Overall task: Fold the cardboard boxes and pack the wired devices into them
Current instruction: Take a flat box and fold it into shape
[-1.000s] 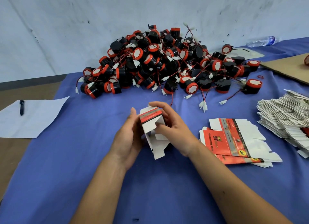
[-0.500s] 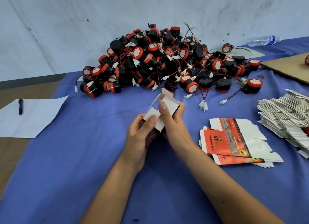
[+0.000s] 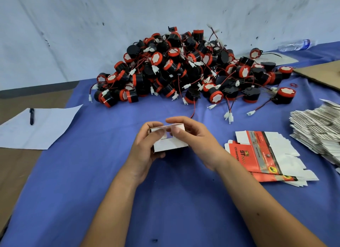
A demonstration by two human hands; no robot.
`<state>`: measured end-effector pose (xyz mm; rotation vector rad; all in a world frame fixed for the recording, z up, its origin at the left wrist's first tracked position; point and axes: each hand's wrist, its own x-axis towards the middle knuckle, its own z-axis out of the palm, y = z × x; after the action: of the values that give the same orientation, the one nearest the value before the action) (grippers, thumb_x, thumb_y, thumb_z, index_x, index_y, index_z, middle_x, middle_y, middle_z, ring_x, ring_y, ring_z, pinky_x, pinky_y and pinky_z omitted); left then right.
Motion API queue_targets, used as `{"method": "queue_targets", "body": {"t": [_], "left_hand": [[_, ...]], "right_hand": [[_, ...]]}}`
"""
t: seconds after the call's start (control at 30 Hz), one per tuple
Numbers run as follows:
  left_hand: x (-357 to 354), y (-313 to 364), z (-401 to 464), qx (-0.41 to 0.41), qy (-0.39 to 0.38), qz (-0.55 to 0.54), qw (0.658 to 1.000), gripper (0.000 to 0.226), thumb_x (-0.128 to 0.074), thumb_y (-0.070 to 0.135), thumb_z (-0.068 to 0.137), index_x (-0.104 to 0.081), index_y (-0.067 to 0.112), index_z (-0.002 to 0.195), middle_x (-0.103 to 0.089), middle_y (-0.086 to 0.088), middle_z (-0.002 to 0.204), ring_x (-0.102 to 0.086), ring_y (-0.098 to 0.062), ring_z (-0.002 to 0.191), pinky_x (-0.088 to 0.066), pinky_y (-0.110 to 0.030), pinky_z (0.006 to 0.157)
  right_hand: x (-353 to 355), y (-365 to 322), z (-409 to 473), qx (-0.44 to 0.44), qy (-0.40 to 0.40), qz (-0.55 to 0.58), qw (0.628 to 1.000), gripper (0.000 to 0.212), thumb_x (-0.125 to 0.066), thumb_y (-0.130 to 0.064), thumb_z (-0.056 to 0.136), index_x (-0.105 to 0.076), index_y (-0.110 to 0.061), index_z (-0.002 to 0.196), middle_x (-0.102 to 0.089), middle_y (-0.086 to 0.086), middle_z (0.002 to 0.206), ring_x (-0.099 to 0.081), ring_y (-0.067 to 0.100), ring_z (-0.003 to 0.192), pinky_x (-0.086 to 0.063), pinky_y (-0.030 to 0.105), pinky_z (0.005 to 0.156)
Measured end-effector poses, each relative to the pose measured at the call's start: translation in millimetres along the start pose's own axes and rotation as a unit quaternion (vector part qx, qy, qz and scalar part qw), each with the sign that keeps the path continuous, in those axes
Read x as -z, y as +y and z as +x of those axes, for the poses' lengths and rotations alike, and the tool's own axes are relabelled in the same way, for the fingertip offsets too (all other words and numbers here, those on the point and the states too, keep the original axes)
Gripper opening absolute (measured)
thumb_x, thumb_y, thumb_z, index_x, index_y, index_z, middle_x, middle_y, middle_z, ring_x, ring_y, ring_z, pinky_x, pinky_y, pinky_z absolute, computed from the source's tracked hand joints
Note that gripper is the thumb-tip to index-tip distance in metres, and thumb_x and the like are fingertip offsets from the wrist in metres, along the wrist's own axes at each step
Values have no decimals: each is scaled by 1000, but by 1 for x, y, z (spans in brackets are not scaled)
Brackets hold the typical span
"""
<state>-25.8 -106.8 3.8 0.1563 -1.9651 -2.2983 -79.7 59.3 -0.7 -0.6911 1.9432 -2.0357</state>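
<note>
Since half a second ago the little cardboard box got tipped down flat, white flaps now facing up. Left hand grips its left end, right hand pinches the top flap, looks like it anyway, it's blurry. It's held just above the blue tabletop, mid-table, with the pile of wired devices toward the far edge and flat boxes to the right.

Behind the pile of wired devices, the water bottle is blurred, its label unreadable. Right of the pile, the picture's edge cuts off the brown cardboard sheet and the stack of flat white blanks. Nearer than the pile, fingers hide much of the small box; print on the red flat boxes is too small to read.
</note>
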Motion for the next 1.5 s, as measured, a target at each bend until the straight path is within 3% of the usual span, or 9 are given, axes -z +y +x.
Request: {"method": "queue_targets", "body": {"t": [0.2,0.37,0.5,0.57,0.67,0.8,1.03,1.3,1.5], "left_hand": [[-21,-16,0,-141,109,86,980,31,-55,42,97,-60,29,125,-53,-12,140,-60,-29,122,-53,-45,101],[-41,-22,-4,-172,257,-10,951,35,-56,33,92,-56,14,121,-70,-6,116,-69,-16,101,-57,-35,85],[-32,-16,4,-17,103,-285,953,23,-43,34,99,-56,18,88,-54,-4,78,-60,-20,78,-50,-34,72],[-23,-16,8,-11,81,-296,952,26,-33,24,106,-55,20,92,-51,-3,77,-59,-18,74,-49,-31,70],[-11,-16,5,-181,197,-47,963,25,-54,-4,100,-56,11,120,-66,-4,99,-69,-16,84,-60,-31,66],[-2,-9,6,-254,106,104,956,38,-64,8,89,-62,24,123,-67,9,124,-71,-20,108,-63,-39,63],[-9,-4,5,-212,45,-22,976,38,-41,22,106,-61,28,138,-59,10,147,-56,-7,134,-53,-26,98],[-20,-14,3,-138,67,-27,988,55,-25,54,108,-58,20,137,-74,2,124,-74,-15,103,-59,-24,77],[-28,-17,4,-216,79,54,972,46,-26,38,107,-58,19,132,-66,-7,135,-61,-28,128,-49,-52,109]], "right_hand": [[-14,1,-5,81,117,-194,971,14,-65,-36,99,-68,-29,110,-70,-9,102,-64,19,97,-54,47,85],[-44,-2,-8,202,180,-365,891,42,-48,-37,95,-59,-26,134,-69,-11,108,-58,15,96,-46,40,89],[-56,0,-10,207,67,-408,887,56,-42,-33,104,-31,-36,159,-51,-4,106,-47,18,101,-42,40,95],[-58,2,-13,211,19,-386,898,56,-38,-40,102,-33,-35,157,-50,-3,119,-47,19,114,-38,42,104],[-59,1,-15,148,56,-167,973,46,-46,-55,97,-49,-33,137,-62,-7,118,-58,17,114,-44,43,101],[-47,3,-10,8,38,24,999,55,-71,-52,87,-48,-25,129,-74,5,112,-70,24,110,-52,50,102],[-44,6,-6,-6,88,64,994,40,-68,-45,89,-59,-12,109,-62,28,116,-64,30,103,-48,64,99],[-45,14,-4,22,73,7,997,23,-54,-23,95,-51,-17,117,-70,11,108,-69,30,103,-56,58,91],[-43,13,-3,39,76,-16,996,35,-52,0,96,-53,-20,125,-68,3,113,-66,28,105,-57,54,91]]}}
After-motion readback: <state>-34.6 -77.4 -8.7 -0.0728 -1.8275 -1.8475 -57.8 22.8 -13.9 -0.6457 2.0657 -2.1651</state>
